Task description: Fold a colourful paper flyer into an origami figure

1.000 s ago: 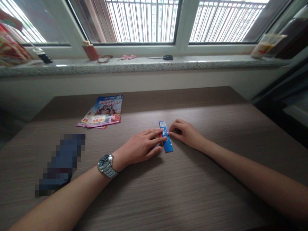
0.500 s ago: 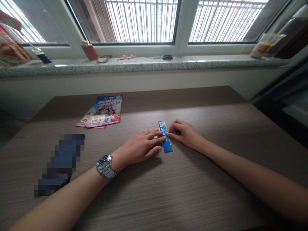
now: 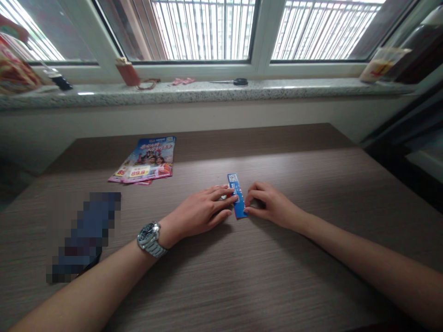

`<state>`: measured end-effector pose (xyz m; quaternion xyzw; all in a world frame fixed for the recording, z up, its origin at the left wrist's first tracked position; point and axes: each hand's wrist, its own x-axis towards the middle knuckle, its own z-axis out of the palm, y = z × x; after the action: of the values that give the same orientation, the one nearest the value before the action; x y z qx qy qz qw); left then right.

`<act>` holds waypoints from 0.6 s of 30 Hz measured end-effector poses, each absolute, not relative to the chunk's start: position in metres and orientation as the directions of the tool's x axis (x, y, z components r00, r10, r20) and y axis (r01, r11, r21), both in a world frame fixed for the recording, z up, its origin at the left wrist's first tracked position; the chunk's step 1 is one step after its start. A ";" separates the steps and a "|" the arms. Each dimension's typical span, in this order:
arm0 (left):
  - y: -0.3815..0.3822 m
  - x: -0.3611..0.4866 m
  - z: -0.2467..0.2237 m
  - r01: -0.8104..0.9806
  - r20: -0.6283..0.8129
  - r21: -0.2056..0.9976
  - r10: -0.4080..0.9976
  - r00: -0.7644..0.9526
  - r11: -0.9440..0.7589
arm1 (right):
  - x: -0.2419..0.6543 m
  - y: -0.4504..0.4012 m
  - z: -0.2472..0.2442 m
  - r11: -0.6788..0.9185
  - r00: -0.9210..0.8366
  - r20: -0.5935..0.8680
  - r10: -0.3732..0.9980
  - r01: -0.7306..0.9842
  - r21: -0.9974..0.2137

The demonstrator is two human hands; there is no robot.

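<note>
A narrow blue paper strip (image 3: 240, 209), a square code at its top end, lies near the centre of the frame, flat on a wood-grain table (image 3: 207, 290). The left hand (image 3: 202, 210), palm down and loosely spread, rests its fingertips on the strip's left side. The right hand (image 3: 275, 203) is curled, thumb and forefinger close together at the strip's lower right edge; whether they pinch the paper cannot be told.

The work looks partway along: the paper appears already folded to a slim band, while the pressing of its right-hand edge seems unfinished, as fingers are at it yet. How firm any crease is does not show.

Half a second earlier, the right hand was beside the strip's middle; it now sits lower, uncovering pale marks along the right edge. The left hand and strip are nearly unchanged.

Farther out, overlapping printed flyers (image 3: 152, 159) lie left of upper centre, a pixelated dark object (image 3: 90, 230) at lower left, and scissors (image 3: 238, 82) on the windowsill (image 3: 294, 92) along the top.
</note>
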<state>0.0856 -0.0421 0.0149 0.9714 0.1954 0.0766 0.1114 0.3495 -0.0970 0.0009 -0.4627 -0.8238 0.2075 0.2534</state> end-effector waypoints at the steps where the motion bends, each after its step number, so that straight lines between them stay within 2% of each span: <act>1: -0.042 0.086 0.015 0.365 0.099 0.244 0.398 0.912 -0.898 | 0.350 -0.099 0.001 0.487 -0.451 0.219 0.865 0.652 -0.581; 7: -0.042 0.085 0.014 0.368 0.106 0.247 0.402 0.910 -0.897 | 0.350 -0.102 0.005 0.488 -0.471 0.203 0.859 0.629 -0.606; 12: -0.041 0.084 0.013 0.352 0.135 0.255 0.393 0.909 -0.901 | 0.350 -0.096 0.010 0.448 -0.420 0.211 0.883 0.616 -0.648; 18: -0.041 0.084 0.013 0.345 0.138 0.251 0.386 0.912 -0.904 | 0.349 -0.084 0.003 0.527 -0.383 0.364 0.849 0.663 -0.532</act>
<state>0.0842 -0.0413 0.0135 0.9714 0.1881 0.0924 0.1113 0.3486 -0.0842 0.0028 -0.4623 -0.8177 0.1509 0.3081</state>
